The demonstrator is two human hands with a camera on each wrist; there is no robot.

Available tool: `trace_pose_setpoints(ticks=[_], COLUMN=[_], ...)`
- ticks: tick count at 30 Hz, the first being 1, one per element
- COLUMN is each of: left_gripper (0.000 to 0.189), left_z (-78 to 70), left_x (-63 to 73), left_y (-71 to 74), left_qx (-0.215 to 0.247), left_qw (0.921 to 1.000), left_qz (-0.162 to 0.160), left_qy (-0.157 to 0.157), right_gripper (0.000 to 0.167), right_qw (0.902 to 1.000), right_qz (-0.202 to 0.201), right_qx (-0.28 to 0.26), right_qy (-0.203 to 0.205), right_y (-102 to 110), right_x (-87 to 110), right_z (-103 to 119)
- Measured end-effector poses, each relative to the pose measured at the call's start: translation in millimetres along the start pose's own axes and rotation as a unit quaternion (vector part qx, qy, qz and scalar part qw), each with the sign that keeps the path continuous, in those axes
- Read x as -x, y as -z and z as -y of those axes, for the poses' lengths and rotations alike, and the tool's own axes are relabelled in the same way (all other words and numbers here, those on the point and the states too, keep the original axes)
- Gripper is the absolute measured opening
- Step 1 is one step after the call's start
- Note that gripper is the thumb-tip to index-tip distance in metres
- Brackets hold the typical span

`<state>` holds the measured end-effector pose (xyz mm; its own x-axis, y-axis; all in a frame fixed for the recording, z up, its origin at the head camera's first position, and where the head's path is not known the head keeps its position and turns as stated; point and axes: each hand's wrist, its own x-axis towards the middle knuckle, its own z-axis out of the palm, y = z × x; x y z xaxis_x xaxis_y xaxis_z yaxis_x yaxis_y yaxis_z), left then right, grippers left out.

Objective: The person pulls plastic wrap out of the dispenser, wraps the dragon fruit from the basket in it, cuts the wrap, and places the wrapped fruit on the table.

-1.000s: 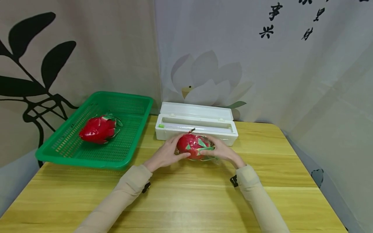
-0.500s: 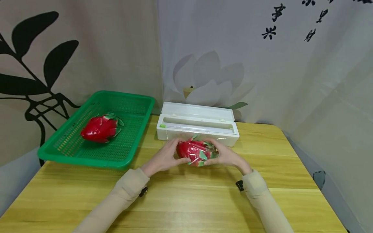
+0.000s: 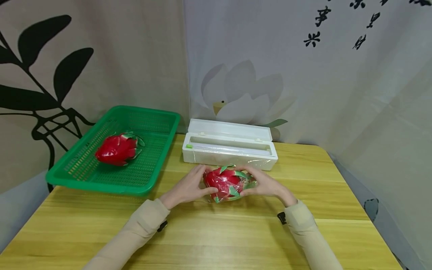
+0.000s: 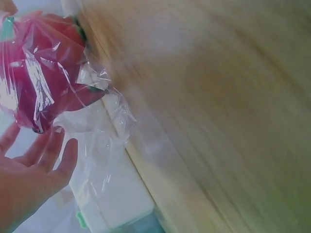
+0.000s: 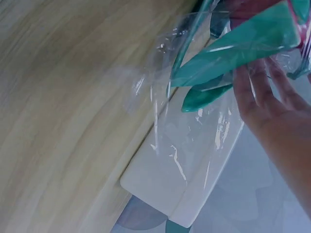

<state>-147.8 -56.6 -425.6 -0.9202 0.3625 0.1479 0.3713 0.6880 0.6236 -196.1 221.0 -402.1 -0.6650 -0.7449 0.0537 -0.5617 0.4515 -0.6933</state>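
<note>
Between both hands is a red dragon fruit (image 3: pixel 222 182) with green scale tips, covered in clear plastic film (image 4: pixel 92 126). My left hand (image 3: pixel 189 187) grips its left end, thumb in front and fingers behind. At the right end, my right hand (image 3: pixel 266 185) holds it the same way, close to the green tips (image 5: pixel 233 53). Loose film hangs off the fruit in both wrist views. Just behind stands a white cling film box (image 3: pixel 229 153) with its lid raised and a roll inside.
A green plastic basket (image 3: pixel 101 187) at the left holds a second red dragon fruit (image 3: pixel 116 150). Wooden table (image 3: pixel 216 240) lies under everything. A printed curtain (image 3: pixel 236 56) hangs behind the table.
Both hands have brought the wrapped dragon fruit toward the person, away from the white box. The fruit has turned in the hands; its stem end no longer points up.
</note>
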Motion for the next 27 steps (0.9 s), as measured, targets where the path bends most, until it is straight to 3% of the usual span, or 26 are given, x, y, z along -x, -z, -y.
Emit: trace_pose_setpoints(ticks=[13,17,22,24,27], left_gripper=[0.057,0.050,0.046,0.049,0.057], left_z=[3.6,10.7,21.5,26.4,34.5], left_x=[-1.5,-6.5,-17.7,-22.0,-27.4], left_y=[5.1,8.9,16.9,19.7,21.5], left_qx=[-0.006,0.008,0.019,0.036,0.059], left_qw=[0.9995,0.9963,0.9801,0.9739,0.9689], left_qz=[-0.030,-0.084,-0.189,-0.210,-0.214], left_qy=[0.007,0.017,0.057,0.079,0.109], right_gripper=[0.069,0.071,0.079,0.078,0.072], right_qw=[0.9998,0.9993,0.9957,0.9937,0.9911], right_qz=[-0.019,-0.005,0.046,0.062,0.073], right_qx=[-0.002,-0.034,-0.078,-0.092,-0.110], right_qy=[-0.001,0.012,0.019,0.020,0.019], right_y=[6.4,13.7,27.6,34.3,42.7], right_x=[2.5,-1.2,-9.6,-12.7,-19.5], right_z=[5.1,1.4,-3.8,-3.5,-0.9])
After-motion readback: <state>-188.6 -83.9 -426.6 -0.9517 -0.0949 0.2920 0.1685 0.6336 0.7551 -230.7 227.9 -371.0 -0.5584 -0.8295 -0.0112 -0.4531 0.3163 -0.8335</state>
